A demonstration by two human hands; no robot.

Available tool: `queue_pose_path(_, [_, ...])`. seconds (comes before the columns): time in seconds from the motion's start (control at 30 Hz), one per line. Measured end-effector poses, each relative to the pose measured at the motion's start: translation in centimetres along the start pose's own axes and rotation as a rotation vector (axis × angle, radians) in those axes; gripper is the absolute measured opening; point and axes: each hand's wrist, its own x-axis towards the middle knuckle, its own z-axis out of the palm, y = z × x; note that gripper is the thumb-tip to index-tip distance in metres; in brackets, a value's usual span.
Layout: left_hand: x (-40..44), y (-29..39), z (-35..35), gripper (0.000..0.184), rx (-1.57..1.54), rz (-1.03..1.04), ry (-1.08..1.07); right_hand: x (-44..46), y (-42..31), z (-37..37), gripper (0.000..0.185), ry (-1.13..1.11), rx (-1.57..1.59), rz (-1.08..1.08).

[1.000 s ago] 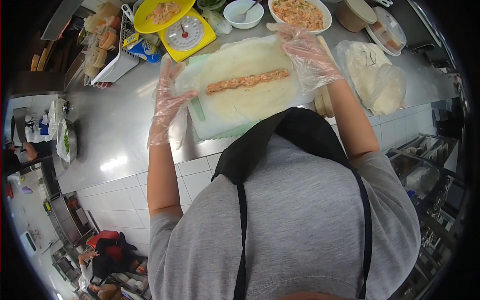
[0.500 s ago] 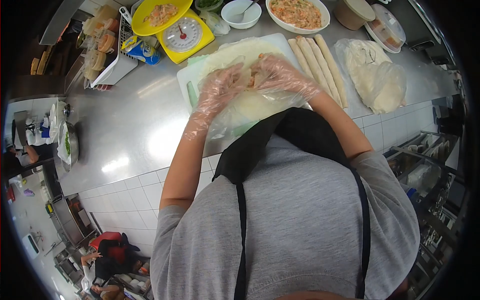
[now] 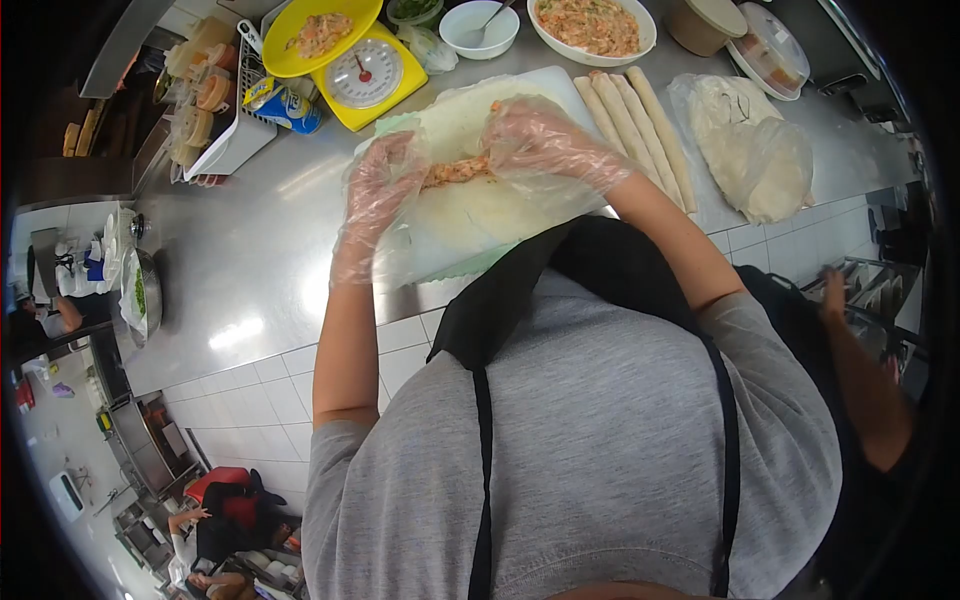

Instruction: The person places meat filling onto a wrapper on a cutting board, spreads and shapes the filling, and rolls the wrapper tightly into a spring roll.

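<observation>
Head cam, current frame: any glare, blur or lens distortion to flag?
Head view: white glare patches on the steel counter; head view: glints on the clear gloves over the left hand and right hand; head view: strong fisheye bending, black corners; head view: another person's arm at right looks somewhat blurred.

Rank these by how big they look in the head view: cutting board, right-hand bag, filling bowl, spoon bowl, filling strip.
1. Cutting board, partly covered
2. Right-hand bag
3. Filling bowl
4. Spoon bowl
5. Filling strip, though its ends are hidden, so its full size is unsure.
</observation>
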Motion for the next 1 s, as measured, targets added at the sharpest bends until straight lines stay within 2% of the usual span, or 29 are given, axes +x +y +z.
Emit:
queue_pose_path(0.03, [-0.1, 0.0, -0.4, 0.040, 0.012, -0.031, -0.026, 0.5, -0.2, 0.2, 0.028, -0.056, -0.064, 0.009])
queue_pose_path(0.17, [-0.1, -0.2, 0.4, 0.044, -0.038, -0.015, -0.113, 2.2, -0.4, 2.5, 0.023, -0.009, -0.156, -0.106])
queue_pose_path(0.23, [-0.2, 0.8, 1.1, 0.045, -0.017, -0.201, -0.203, 2.9, -0.9, 3.3, 0.023, -0.189, -0.269, -0.031])
queue_pose_path(0.27, [-0.2, 0.4, 1.3, 0.045, -0.019, -0.200, -0.205, 2.8, -0.3, 3.7, 0.023, -0.190, -0.270, -0.029])
queue_pose_path(0.33, [-0.4, -1.1, 1.6, 0.049, -0.262, -0.205, -0.171, 2.6, 1.2, 4.6, 0.021, -0.120, -0.036, -0.122])
queue_pose_path(0.37, [-0.4, -1.1, 2.0, 0.049, -0.262, -0.203, -0.172, 2.4, 0.0, 3.7, 0.021, -0.118, -0.039, -0.120])
queue_pose_path(0.43, [-0.6, -0.9, 2.9, 0.053, -0.448, -0.053, -0.022, 1.9, -2.3, 2.1, 0.018, 0.042, 0.056, 0.023])
queue_pose_path(0.47, [-0.6, -0.9, 2.8, 0.053, -0.449, -0.055, -0.023, 2.0, -2.2, 2.4, 0.018, 0.041, 0.057, 0.025])
queue_pose_path(0.53, [-0.4, -1.1, 2.5, 0.066, -0.206, -0.215, -0.175, 2.4, -1.9, 3.1, 0.021, -0.082, -0.181, 0.019])
queue_pose_path(0.67, [-0.1, -1.6, 2.5, 0.077, -0.218, -0.230, -0.241, 1.8, -2.7, 3.1, 0.027, -0.057, -0.268, 0.001])
queue_pose_path(0.73, [-0.4, -1.4, 2.6, 0.085, -0.005, 0.089, -0.119, 0.9, -3.0, 2.1, 0.028, -0.015, -0.154, -0.003])
queue_pose_path(0.77, [-0.4, -1.2, 2.8, 0.085, -0.005, 0.089, -0.119, 0.4, -2.4, 2.1, 0.028, -0.015, -0.154, -0.003])
queue_pose_path(0.87, [-0.3, 0.7, 3.3, 0.085, -0.063, 0.041, -0.083, -1.5, 0.7, 1.7, 0.029, 0.028, -0.219, 0.015])
queue_pose_path(0.93, [-0.1, 2.5, 3.1, 0.087, -0.011, -0.163, -0.202, -2.7, 2.3, 0.6, 0.026, -0.028, -0.190, 0.076])
queue_pose_path(1.0, [0.4, 2.0, 3.4, 0.086, 0.018, -0.172, -0.243, -3.7, 3.2, -0.1, 0.029, -0.064, -0.098, 0.141])
